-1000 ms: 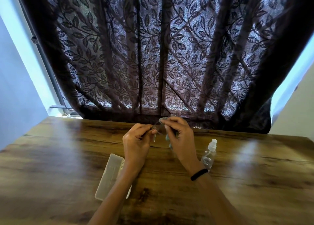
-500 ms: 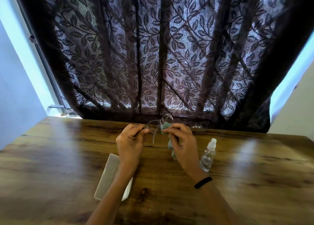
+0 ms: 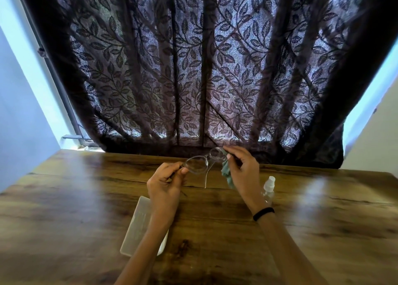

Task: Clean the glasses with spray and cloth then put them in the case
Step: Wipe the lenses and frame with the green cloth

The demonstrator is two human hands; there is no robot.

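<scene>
The left hand (image 3: 165,183) pinched the clear-framed glasses (image 3: 197,166) at one end, holding them up above the worktop (image 3: 323,220). The right hand (image 3: 243,172) pinched a green cloth (image 3: 226,173) in its fingers against the far lens. The pale case (image 3: 140,226) lay on the worktop under the left forearm, its contents impossible to tell. A clear spray bottle (image 3: 268,190) stood just beside the right wrist.

One wide-angle view from the head faces forward and down. The table (image 3: 86,198) lies close below, the curtain (image 3: 193,69) fills the upper frame.
</scene>
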